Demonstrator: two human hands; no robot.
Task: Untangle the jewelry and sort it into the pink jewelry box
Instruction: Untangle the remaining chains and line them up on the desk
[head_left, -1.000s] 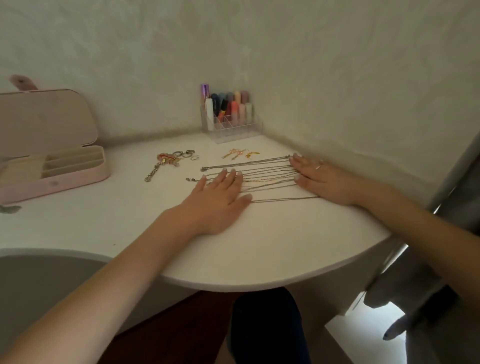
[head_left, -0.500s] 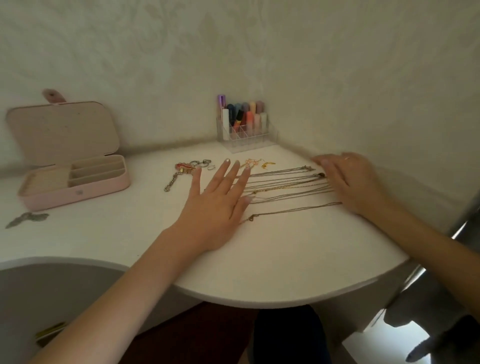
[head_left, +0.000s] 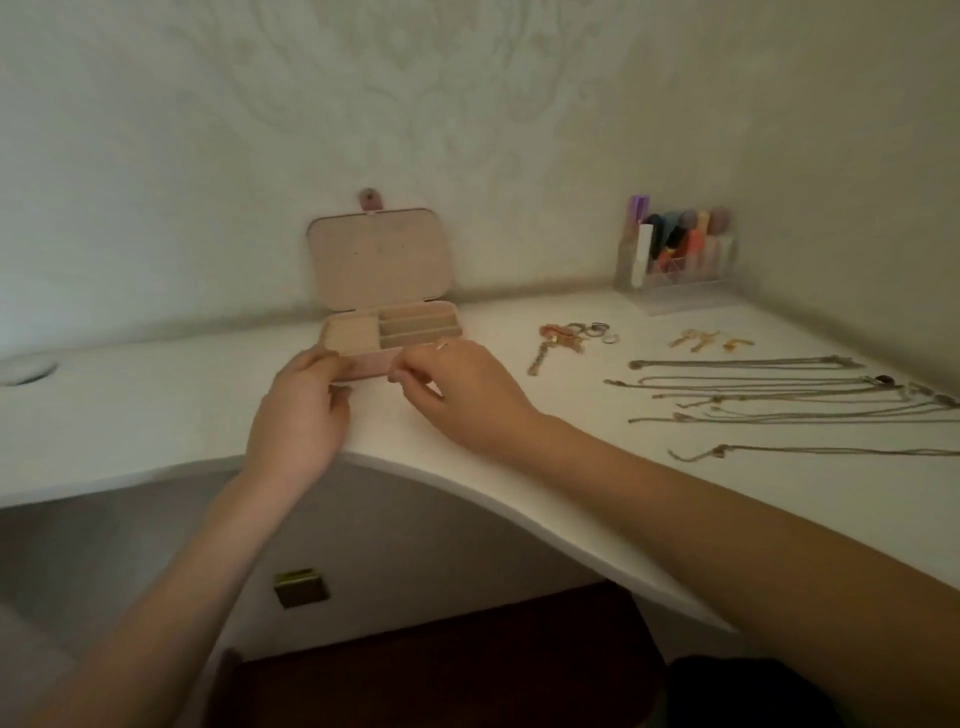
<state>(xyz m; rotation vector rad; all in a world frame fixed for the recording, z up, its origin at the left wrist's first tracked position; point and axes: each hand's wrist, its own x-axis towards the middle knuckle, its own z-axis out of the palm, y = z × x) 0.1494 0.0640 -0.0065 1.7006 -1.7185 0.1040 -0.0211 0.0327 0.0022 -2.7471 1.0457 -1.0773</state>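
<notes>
The pink jewelry box (head_left: 371, 366) stands open on the white table, its lid upright against the wall and its compartments showing nothing inside. My left hand (head_left: 301, 410) grips the box's front left corner. My right hand (head_left: 462, 395) holds the front right edge with curled fingers. To the right, several chains (head_left: 769, 400) lie stretched out in separate rows. Behind them are a bracelet (head_left: 550, 345), some rings (head_left: 597, 330) and small gold earrings (head_left: 701, 340).
A clear organizer with coloured tubes (head_left: 675, 254) stands in the back right corner. A white round object (head_left: 26, 369) lies at the far left. The table's front edge (head_left: 467, 483) curves inward just under my wrists.
Both hands left the chains and moved left to the jewelry box, taking hold of its front. My view swung left with them.
</notes>
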